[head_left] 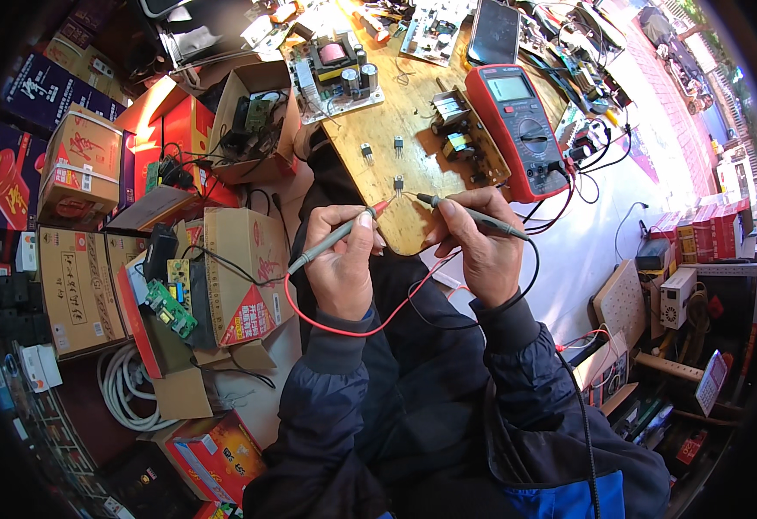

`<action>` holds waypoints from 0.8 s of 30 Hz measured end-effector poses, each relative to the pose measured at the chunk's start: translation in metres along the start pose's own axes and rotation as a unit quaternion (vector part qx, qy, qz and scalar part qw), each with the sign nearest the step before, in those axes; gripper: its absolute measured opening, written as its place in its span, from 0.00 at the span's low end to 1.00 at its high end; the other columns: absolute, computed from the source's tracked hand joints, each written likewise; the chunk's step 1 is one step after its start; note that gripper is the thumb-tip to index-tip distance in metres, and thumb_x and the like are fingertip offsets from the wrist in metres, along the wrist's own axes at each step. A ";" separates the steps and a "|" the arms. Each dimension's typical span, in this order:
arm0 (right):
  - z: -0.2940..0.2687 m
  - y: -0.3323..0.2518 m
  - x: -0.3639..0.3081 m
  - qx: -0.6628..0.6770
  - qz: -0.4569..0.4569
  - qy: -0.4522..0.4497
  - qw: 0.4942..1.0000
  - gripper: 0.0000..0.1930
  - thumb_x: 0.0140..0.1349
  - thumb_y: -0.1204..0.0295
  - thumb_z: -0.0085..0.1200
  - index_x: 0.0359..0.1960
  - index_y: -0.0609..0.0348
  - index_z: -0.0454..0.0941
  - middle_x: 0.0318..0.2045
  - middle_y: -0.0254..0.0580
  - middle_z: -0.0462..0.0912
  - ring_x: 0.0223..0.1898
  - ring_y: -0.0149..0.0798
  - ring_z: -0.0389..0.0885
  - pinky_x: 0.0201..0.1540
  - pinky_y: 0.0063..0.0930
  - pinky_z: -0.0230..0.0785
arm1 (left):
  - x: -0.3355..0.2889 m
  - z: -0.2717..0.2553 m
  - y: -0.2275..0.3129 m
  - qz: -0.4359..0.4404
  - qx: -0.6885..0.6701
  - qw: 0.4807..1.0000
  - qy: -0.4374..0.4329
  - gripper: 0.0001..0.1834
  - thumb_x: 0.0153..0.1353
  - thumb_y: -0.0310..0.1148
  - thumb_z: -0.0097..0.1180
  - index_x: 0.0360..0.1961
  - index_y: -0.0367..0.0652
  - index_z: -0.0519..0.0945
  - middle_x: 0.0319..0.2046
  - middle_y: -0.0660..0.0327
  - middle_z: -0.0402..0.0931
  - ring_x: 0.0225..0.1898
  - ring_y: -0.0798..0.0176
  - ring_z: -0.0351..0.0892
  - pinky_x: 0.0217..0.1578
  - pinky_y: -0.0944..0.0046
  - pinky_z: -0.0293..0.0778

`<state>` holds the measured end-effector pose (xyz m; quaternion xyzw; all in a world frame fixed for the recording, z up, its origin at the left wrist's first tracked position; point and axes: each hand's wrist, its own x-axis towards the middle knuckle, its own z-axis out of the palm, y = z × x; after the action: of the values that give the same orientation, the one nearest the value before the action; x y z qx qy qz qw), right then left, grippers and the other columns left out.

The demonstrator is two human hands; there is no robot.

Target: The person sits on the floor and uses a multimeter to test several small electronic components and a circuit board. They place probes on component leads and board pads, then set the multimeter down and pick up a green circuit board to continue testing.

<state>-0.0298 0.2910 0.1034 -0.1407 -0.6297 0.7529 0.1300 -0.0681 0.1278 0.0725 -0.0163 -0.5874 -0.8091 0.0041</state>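
Note:
My left hand (341, 262) is closed round a grey test probe with a red tip and red lead (326, 246). In my right hand (487, 251) is a second probe, grey with a black tip and black lead (492, 223). Both tips point at the legs of a small black transistor (398, 184) on the wooden board (370, 192); whether they touch the legs is too small to tell. Two similar transistors lie farther back, one at left (366, 151) and one at right (398, 144). To the right rests a red multimeter (519, 121) with its display lit.
A circuit board with a heat sink (469, 138) lies beside the multimeter. Another large circuit board (337, 78) sits at the back left, and a dark phone (494, 33) at the back. Open cardboard boxes (244, 259) with electronic parts stand at left. Shelves of equipment (677, 298) stand at right.

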 end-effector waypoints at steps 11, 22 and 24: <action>0.000 0.002 0.000 0.001 -0.004 0.000 1.000 0.09 0.72 0.72 0.61 0.42 0.67 0.78 0.28 0.44 0.85 0.25 0.32 0.86 0.25 0.22 0.77 | 0.000 -0.001 -0.002 -0.003 -0.006 1.000 -0.001 0.06 0.73 0.28 0.57 0.46 0.39 0.74 0.32 0.60 0.80 0.31 0.72 0.78 0.36 0.69 0.76; 0.002 0.001 -0.001 0.002 -0.001 0.002 1.000 0.10 0.72 0.71 0.62 0.43 0.67 0.78 0.29 0.43 0.86 0.26 0.32 0.86 0.25 0.21 0.77 | 0.000 -0.001 -0.002 0.005 -0.007 1.000 -0.006 0.07 0.73 0.28 0.57 0.46 0.39 0.74 0.33 0.60 0.80 0.31 0.72 0.78 0.36 0.70 0.76; 0.002 0.001 -0.001 -0.003 0.000 0.001 1.000 0.10 0.72 0.71 0.62 0.44 0.67 0.78 0.29 0.43 0.86 0.26 0.32 0.86 0.25 0.21 0.77 | 0.000 -0.001 -0.002 0.006 -0.012 1.000 -0.005 0.06 0.73 0.27 0.57 0.45 0.38 0.74 0.33 0.61 0.80 0.31 0.73 0.78 0.36 0.70 0.76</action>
<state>-0.0297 0.2890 0.1027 -0.1425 -0.6317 0.7508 0.1302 -0.0681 0.1275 0.0707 -0.0240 -0.5775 -0.8160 0.0053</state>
